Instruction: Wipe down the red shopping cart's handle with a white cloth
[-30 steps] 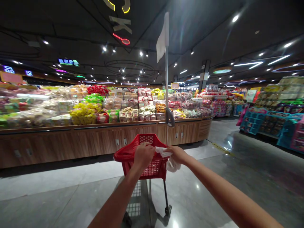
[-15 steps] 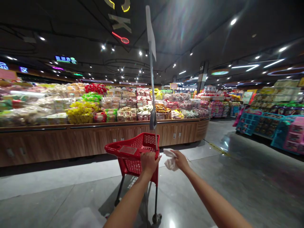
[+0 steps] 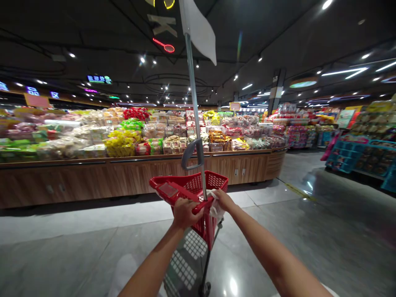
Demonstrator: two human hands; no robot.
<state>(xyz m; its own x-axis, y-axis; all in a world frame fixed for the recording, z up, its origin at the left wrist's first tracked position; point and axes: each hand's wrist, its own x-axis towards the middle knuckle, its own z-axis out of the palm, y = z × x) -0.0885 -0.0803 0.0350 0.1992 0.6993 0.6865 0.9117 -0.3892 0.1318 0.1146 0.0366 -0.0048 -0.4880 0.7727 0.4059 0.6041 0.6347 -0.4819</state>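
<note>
A small red shopping cart stands on the grey floor just ahead of me, with a tall metal pole rising from its near corner and a white flag at the top. My left hand is closed on the cart's near red rim. My right hand is closed on a crumpled white cloth, pressed against the rim's right corner beside the pole.
A long wooden display counter piled with packaged snacks runs across the far side. Blue and pink racks stand at the right. A dark pillar rises at the back. Glossy grey floor stretches ahead and right.
The cart has swung, its near corner now turned toward me and the pole tilted. My right hand moved the cloth from off the cart back onto the rim.
</note>
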